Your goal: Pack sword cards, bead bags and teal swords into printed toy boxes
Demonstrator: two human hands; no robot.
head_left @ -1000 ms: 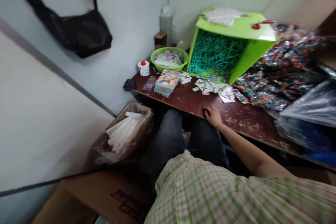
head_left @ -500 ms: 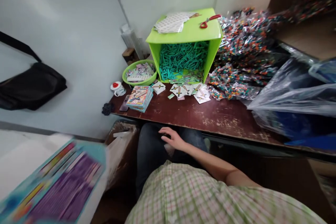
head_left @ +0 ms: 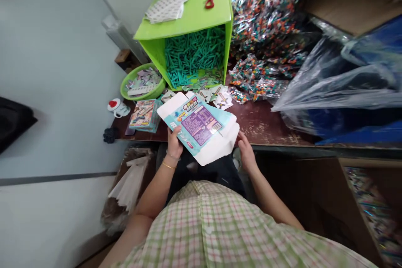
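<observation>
Flattened carton blank (head_left: pixel 199 126) spans both grips above the table edge (head_left: pixel 270 147): left hand (head_left: pixel 173 144) clasps its near-left margin, right hand (head_left: pixel 246 150) its right flap.

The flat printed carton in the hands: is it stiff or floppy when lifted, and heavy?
The flat carton probably weighs little: the left hand and right hand hold it by its edges only. It looks like thin board, so it likely flexes somewhat, and its unfolded white flaps may swing.
</observation>
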